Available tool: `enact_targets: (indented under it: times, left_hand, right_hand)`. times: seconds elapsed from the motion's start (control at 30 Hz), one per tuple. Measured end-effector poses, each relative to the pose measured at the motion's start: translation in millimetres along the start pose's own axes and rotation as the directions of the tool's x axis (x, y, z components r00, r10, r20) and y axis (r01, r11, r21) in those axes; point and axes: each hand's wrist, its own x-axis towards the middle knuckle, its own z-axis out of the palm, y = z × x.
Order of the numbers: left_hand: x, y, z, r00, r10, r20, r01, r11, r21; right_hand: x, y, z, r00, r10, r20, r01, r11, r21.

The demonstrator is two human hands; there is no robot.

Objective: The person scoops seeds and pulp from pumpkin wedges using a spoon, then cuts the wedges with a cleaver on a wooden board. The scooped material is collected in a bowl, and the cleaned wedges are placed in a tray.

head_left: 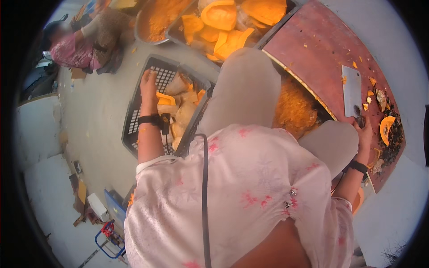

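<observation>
My right hand (364, 134) grips the dark handle of a cleaver (352, 90), whose wide metal blade lies along the red board (308, 50). My left hand (148, 83) is at the far left part of a black plastic crate (135, 110) with slotted walls. Whether its fingers grip the crate's wall or only rest against it is unclear. Inside that crate, to the right of the hand, lie several pumpkin pieces (186, 112), some skin side up. Beside the cleaver blade are small orange and pale scraps (370, 93).
A second crate (264, 42) at the top holds large pumpkin pieces (219, 16). Beside it is a metal basin (139, 30) of orange pulp. More pulp (291, 107) lies between my knees. A curved pumpkin slice (387, 130) sits by dark debris. Another person (90, 43) is at upper left.
</observation>
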Motion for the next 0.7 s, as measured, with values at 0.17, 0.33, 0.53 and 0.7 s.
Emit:
enact_targets:
  times: [0.17, 0.33, 0.53, 0.7]
  left_hand:
    - [-4.4, 94.1, 126.0, 0.886, 0.090, 0.455, 0.094, 0.925, -0.368]
    - [7.8, 123.5, 239.2, 0.855, 0.054, 0.515, 0.135, 0.937, -0.322]
    - [33.3, 88.3, 284.3, 0.988, 0.155, -0.003, -0.150, 0.955, -0.257]
    - [60.9, 68.9, 281.4, 0.995, 0.027, -0.092, -0.034, 0.996, -0.077]
  right_hand:
    - [1.4, -16.1, -10.3, 0.998, 0.013, 0.059, -0.029, 0.962, 0.273]
    - [17.0, 1.5, -28.7, 0.996, 0.032, 0.089, -0.055, 0.963, 0.265]
    - [-0.8, -29.5, -54.2, 0.990, -0.096, -0.106, 0.124, 0.945, 0.303]
    - [-9.3, -10.9, -65.1, 0.982, 0.181, -0.058, -0.126, 0.850, 0.512]
